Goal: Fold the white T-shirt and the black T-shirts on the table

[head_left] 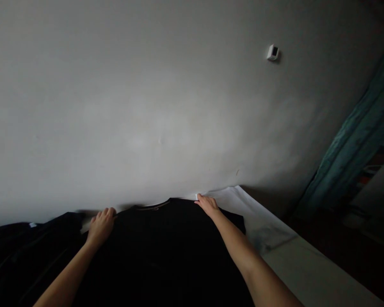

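Observation:
A black T-shirt (pixel 169 251) lies spread out in front of me, its neckline toward the wall and its lower part running out of view. My left hand (pixel 101 224) is closed on the shirt's left shoulder edge, fingers curled over it. At the opposite shoulder, my right hand (pixel 207 204) pinches the top edge between thumb and fingers. A small white bit shows at the right fingertips; I cannot tell what it is. Both forearms reach over the dark cloth.
Another black garment (pixel 28 251) with a small white tag lies to the left. Under the shirt is a pale, marble-patterned surface (pixel 294 260). Behind it rises a grey wall (pixel 160 106) bearing a small white device (pixel 273 53). A green curtain (pixel 348 145) hangs at the right.

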`<state>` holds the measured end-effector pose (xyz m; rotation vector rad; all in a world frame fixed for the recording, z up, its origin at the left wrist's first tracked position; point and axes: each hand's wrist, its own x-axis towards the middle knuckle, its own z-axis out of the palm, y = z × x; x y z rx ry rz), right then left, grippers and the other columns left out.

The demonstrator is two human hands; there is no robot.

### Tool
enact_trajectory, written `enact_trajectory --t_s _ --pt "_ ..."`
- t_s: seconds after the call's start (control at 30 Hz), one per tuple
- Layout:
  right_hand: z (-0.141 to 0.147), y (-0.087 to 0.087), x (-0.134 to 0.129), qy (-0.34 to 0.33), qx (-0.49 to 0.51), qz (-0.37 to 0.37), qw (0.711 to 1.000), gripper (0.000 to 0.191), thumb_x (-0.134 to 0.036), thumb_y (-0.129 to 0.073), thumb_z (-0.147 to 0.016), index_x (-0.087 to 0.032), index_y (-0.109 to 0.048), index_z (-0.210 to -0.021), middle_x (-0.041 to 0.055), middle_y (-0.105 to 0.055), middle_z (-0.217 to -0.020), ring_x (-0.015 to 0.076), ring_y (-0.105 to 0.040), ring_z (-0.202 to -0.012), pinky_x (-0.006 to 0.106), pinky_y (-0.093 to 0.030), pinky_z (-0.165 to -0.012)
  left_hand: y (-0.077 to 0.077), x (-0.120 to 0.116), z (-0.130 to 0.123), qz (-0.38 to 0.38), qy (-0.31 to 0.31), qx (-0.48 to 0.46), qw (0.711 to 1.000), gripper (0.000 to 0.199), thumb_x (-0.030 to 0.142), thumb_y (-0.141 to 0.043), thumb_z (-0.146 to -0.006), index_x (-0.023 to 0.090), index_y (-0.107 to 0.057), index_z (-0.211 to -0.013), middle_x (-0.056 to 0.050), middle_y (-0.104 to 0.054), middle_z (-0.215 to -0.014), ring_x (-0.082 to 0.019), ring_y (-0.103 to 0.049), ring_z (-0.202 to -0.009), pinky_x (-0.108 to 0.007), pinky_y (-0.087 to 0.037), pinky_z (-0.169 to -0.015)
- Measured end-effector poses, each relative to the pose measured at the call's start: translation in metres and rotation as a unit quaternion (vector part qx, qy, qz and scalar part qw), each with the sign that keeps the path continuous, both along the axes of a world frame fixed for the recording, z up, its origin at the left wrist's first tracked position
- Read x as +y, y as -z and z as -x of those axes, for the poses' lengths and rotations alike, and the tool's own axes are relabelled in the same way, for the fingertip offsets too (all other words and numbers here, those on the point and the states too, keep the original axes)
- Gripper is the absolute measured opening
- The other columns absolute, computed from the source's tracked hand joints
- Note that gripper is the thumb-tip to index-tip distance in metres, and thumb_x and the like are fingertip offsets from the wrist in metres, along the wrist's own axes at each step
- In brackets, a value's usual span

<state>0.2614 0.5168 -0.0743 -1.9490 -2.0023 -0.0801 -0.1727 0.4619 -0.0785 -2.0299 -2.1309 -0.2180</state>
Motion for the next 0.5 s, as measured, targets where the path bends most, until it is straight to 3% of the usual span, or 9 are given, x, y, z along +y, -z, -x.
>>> enact_trajectory --t_s 0.13,0.23,0.33,0.4,0.5 --pt "0.016 -0.013 -0.013 0.017 -0.038 0.025 0.999 0.025 -0.019 -0.051 -0.094 -0.013 -0.065 -0.114 0.0201 -0.068 -0.113 0.0311 -0.061 -0.111 0.044 -0.041 -0.097 -0.012 -0.012 -0.018 -0.053 0.015 0.079 0.995 0.042 0.013 -0.027 -0.092 0.016 -0.06 -0.118 -0.016 -0.063 -0.119 -0.029 -0.053 -0.111 -0.044 -0.035 -0.095" --pt "0.054 -0.015 -0.039 0.015 -0.046 0.018 0.999 0.036 -0.015 -0.042 -0.096 -0.01 -0.059 -0.127 0.0232 -0.053 -0.138 0.0326 -0.043 -0.133 0.052 -0.024 -0.112 -0.011 -0.03 -0.06 -0.086 -0.011 0.068 0.994 0.046 0.01 -0.025 -0.091 0.01 -0.06 -0.121 -0.02 -0.061 -0.124 -0.032 -0.052 -0.112 -0.048 -0.033 -0.097" --pt "0.106 0.001 -0.081 -0.054 0.003 0.03 0.998 0.052 -0.033 -0.048 -0.096 -0.011 -0.045 -0.143 0.0192 -0.032 -0.155 0.035 -0.028 -0.143 0.055 -0.017 -0.115 0.003 -0.057 -0.117 -0.081 -0.036 0.004 0.996 0.046 0.023 -0.031 -0.092 0.008 -0.057 -0.127 -0.023 -0.056 -0.135 -0.036 -0.049 -0.119 -0.054 -0.037 -0.096" --pt "0.132 0.016 -0.11 -0.107 0.032 0.045 0.993 0.059 -0.048 -0.044 -0.097 -0.017 -0.04 -0.147 0.0145 -0.027 -0.158 0.0339 -0.027 -0.144 0.055 -0.02 -0.114 0.016 -0.077 -0.143 -0.061 -0.016 -0.019 0.998 0.05 0.028 -0.033 -0.092 0.011 -0.055 -0.133 -0.022 -0.048 -0.145 -0.038 -0.043 -0.13 -0.057 -0.036 -0.099" --pt "0.135 0.028 -0.146 -0.144 0.075 0.058 0.985 0.063 -0.054 -0.035 -0.099 -0.017 -0.037 -0.149 0.0126 -0.024 -0.158 0.0302 -0.024 -0.146 0.052 -0.015 -0.117 0.028 -0.106 -0.138 -0.003 0.074 0.009 0.997 0.047 0.026 -0.035 -0.093 0.021 -0.057 -0.134 -0.013 -0.042 -0.153 -0.036 -0.034 -0.141 -0.058 -0.032 -0.108"
